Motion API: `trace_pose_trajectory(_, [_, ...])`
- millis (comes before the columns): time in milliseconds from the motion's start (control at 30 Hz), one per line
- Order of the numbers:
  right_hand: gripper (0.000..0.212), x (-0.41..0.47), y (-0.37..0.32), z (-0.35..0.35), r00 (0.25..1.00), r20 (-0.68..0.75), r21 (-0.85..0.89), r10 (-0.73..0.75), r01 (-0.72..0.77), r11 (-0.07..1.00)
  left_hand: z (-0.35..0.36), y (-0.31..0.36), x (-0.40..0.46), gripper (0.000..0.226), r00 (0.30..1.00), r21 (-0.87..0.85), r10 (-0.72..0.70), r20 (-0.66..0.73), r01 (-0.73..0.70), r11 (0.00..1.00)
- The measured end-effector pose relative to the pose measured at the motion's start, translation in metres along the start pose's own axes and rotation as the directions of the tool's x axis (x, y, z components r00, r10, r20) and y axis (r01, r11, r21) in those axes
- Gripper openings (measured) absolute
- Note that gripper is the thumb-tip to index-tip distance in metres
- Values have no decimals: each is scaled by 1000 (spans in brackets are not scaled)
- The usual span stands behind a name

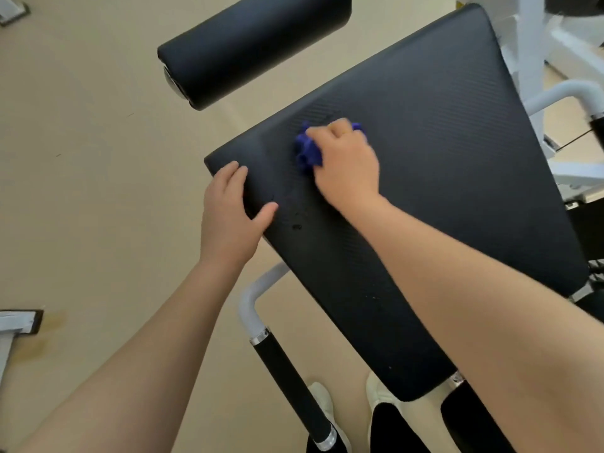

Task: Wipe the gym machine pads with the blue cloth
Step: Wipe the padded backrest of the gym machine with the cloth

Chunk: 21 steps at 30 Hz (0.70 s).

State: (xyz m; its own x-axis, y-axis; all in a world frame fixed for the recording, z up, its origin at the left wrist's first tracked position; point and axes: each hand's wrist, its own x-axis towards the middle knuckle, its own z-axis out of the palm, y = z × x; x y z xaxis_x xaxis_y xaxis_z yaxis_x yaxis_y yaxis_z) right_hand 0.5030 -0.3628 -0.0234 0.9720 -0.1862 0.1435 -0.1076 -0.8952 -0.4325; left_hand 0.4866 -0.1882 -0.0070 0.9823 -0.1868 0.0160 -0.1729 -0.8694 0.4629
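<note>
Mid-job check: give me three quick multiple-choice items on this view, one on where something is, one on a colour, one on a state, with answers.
1. Where is the cloth?
A. on the floor
B. on the flat pad
C. on the round pad

2. What colour is the cloth?
A. blue
B. white
C. red

3. What is the left hand doing?
A. hanging free
B. gripping the handle
C. resting on the flat pad's edge

Answers:
1 B: the right hand presses it bunched against the flat pad.
2 A: blue shows beside the fingers.
3 C: its fingers lie over the pad's left edge.
</note>
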Motion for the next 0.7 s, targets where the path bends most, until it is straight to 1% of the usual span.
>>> trace_pose_trajectory(67, [36,8,5,1,977,-31,36,212,-211,977,-1,-5,-7,50,992,-173,-89,-89,72,982])
trace_pose_trajectory(100, [35,8,-1,3,965,-40,28,259,-258,966,0,-4,-11,45,983,-267,-160,-91,131,955])
trace_pose_trajectory(133, [35,5,-12,5,964,-44,22,262,-261,965,1,-1,-15,42,970,-351,-233,-73,194,916])
trace_pose_trajectory(167, [35,-2,-23,9,974,-33,22,223,-223,975,3,3,-18,42,956,-413,-289,-53,243,878])
trace_pose_trajectory(200, [34,-12,-35,13,989,-10,25,150,-150,988,5,6,-21,42,946,-462,-321,-43,266,846])
trace_pose_trajectory(267, [34,-40,-51,24,996,55,29,-77,75,997,7,7,-24,44,936,-565,-350,-24,276,777])
trace_pose_trajectory(300, [35,-53,-53,27,975,104,32,-198,196,980,7,4,-24,44,934,-613,-358,-8,278,740])
trace_pose_trajectory(333, [35,-62,-52,27,939,163,24,-303,303,953,7,-1,-24,44,934,-635,-358,6,280,720])
trace_pose_trajectory(367, [34,-64,-45,25,900,209,-2,-383,392,920,7,-5,-24,42,937,-634,-349,19,281,721])
trace_pose_trajectory(400, [31,-58,-37,21,883,209,-41,-420,437,899,8,-9,-25,41,941,-612,-336,33,285,738])
trace_pose_trajectory(433, [28,-51,-29,16,899,181,-77,-398,417,906,8,-11,-27,41,948,-579,-316,48,284,764])
trace_pose_trajectory(467, [25,-42,-22,10,940,131,-103,-316,330,938,8,-11,-29,43,954,-541,-294,58,277,794])
trace_pose_trajectory(500, [24,-33,-14,5,979,59,-118,-195,201,972,9,-10,-31,47,959,-509,-274,65,268,818])
trace_pose_trajectory(533, [26,-24,-7,3,999,9,-110,-49,49,993,10,-6,-33,50,963,-497,-259,71,259,828])
trace_pose_trajectory(567, [29,-19,-3,4,997,-22,-88,72,-73,993,11,-3,-34,52,965,-502,-249,78,254,827])
trace_pose_trajectory(600, [32,-19,-5,7,990,-41,-79,133,-136,988,11,0,-35,54,966,-520,-245,83,251,816])
trace_pose_trajectory(633, [32,-24,-12,11,987,-63,-80,147,-152,985,10,1,-35,56,965,-549,-248,85,253,796])
trace_pose_trajectory(667, [31,-32,-22,17,988,-95,-82,118,-126,989,10,1,-34,57,964,-587,-250,92,255,768])
trace_pose_trajectory(700, [29,-42,-33,24,993,-105,-75,60,-68,995,10,-1,-33,58,962,-627,-250,104,259,734])
